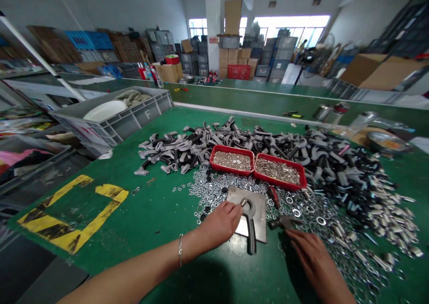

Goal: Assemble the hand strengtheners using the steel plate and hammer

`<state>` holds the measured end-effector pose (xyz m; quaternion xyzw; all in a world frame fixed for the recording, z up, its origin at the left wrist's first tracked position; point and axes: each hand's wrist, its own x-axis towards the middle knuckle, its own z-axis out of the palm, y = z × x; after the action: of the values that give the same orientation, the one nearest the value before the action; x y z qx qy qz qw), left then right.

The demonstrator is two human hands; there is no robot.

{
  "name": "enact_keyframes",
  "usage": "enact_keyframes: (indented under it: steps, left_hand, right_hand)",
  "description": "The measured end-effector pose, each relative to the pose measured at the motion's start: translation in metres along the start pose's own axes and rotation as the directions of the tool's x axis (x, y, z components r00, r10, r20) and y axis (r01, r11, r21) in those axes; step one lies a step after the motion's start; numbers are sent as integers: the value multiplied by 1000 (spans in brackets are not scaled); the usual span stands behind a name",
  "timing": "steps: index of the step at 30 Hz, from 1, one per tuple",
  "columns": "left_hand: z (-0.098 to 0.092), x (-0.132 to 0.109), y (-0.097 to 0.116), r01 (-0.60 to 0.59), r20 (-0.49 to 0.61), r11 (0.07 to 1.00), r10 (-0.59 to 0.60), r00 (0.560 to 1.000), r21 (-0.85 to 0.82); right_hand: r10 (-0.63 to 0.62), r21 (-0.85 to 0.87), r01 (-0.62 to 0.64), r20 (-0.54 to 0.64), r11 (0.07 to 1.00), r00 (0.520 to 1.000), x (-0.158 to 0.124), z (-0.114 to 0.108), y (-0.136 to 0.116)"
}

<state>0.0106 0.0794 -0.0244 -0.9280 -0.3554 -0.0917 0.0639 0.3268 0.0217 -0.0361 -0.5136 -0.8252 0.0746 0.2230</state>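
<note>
My left hand pinches a small metal sleeve beside the ring-shaped head of a grey handle piece with a black grip. That piece lies on a square steel plate, its grip reaching past the plate's near edge. My right hand is closed at a claw hammer, whose head shows just right of the plate; its handle is hidden by the hand. A red-handled tool lies between the plate and the loose washers.
Behind the plate stand two red trays, one of tiny parts and one of pins. Grey-black handles are heaped beyond them. Metal sleeves and rings spread at right. A grey crate stands at the left edge of the green table.
</note>
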Motion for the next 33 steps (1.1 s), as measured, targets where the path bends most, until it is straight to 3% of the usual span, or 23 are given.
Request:
enact_keyframes:
  steps: [4,8,12,18,21,24,26,28,29,30,31,33]
  left_hand:
    - [-4,11,-6,65,-5,996,-66,998,-67]
    - [-11,25,-14,76,13,993,-76,997,-90]
    - [-15,32,-14,45,34,999,-44,998,-30]
    - [-18,41,-1,-205,89,973,196,977,108]
    - [-17,43,6,-249,105,961,237,966,117]
    - [-16,39,7,-208,118,976,199,973,67]
    - [-17,34,3,-84,120,996,85,989,-14]
    - [-21,32,-6,64,138,989,-45,989,-134]
    - [-24,32,-12,119,150,973,-90,985,-197]
    - [-28,35,-20,154,156,956,-118,981,-250]
    - [-32,40,-30,178,151,942,-139,979,-285]
    - [-41,57,-55,241,131,934,-213,968,-262]
  right_hand:
    - [99,-133,-95,27,987,995,-46,-7,10]
    - [174,-198,-164,32,966,984,-64,-3,4]
    - [203,-209,-189,50,959,978,-67,3,-1]
    - [181,-118,-174,52,978,982,-55,-10,1]
    - [256,9,-258,99,966,962,-44,-19,3]
    - [441,262,-488,221,832,870,-33,-26,-3]
    - [543,437,-687,420,581,727,-25,-31,-13]
    - [540,481,-829,634,285,554,-18,-39,-26]
    - [523,469,-863,695,190,493,-14,-43,-32]
    - [515,460,-874,717,156,469,-12,-48,-37]
    - [515,461,-870,710,176,480,-9,-53,-41]
    - [534,455,-833,641,315,552,-5,-61,-45]
